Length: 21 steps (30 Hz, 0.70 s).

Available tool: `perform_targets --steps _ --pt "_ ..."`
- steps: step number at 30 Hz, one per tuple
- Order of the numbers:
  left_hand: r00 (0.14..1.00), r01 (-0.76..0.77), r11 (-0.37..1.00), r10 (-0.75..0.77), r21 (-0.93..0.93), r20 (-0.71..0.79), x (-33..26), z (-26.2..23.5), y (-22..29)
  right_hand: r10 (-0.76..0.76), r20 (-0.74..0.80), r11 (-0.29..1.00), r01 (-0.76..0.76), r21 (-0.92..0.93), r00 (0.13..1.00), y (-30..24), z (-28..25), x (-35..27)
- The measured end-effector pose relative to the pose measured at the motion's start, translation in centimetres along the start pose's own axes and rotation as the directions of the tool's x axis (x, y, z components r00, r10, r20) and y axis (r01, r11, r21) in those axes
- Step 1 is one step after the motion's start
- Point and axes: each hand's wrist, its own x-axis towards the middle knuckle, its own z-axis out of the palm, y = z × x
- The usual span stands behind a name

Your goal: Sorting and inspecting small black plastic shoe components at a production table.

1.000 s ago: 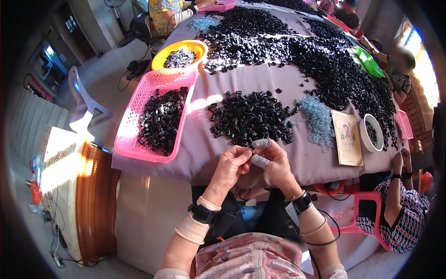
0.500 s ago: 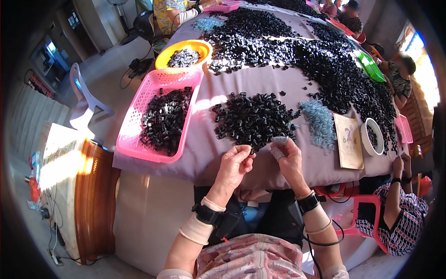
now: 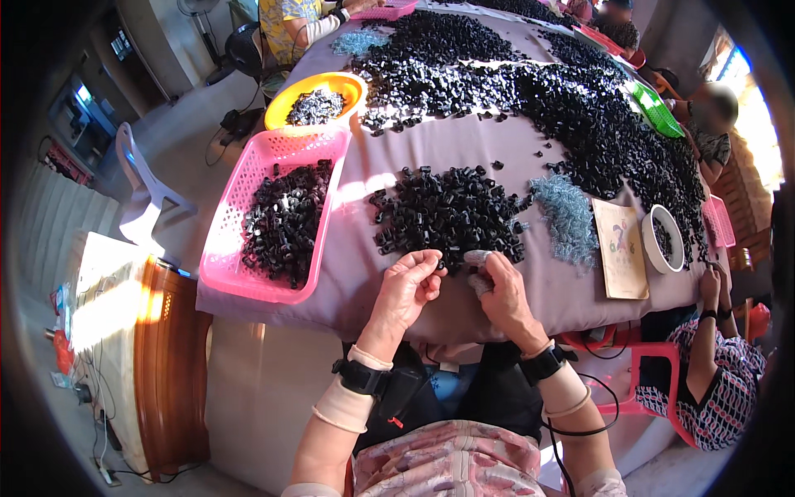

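Black plastic clips [image 3: 451, 217] now lie just ahead of both hands: left hand [image 3: 407, 286] and right hand [image 3: 497, 288] have parted slightly, each grip pinched narrow, contents unclear.

Home workshop: parts-heaped table [image 3: 464, 157]

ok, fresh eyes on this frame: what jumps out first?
The huge spread of small black parts across the far half of the cloth-covered table, with a smaller heap just beyond the hands. At the table's left edge, a bright pink basket half full of the same parts, with a yellow bowl behind it. At the near edge, the left hand and right hand are held close together, fingertips pinched.
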Motion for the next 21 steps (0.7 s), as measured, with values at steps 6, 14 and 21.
perform_targets --steps 6,14,21 --pt "0.997 -0.071 0.997 0.071 0.011 -0.019 -0.5 0.3 -0.5 0.074 -0.038 0.988 -0.068 0.140 0.997 0.3 -0.8 -0.7" --pt "0.994 -0.107 0.993 0.107 0.045 -0.012 -0.6 0.3 -0.7 -0.175 0.024 0.954 0.176 -0.242 0.984 -0.1 0.1 0.4" --pt "0.990 -0.135 0.990 0.137 0.050 -0.044 -0.7 0.2 -1.0 -0.161 0.091 0.947 0.180 -0.265 0.983 -1.0 -0.1 0.1"
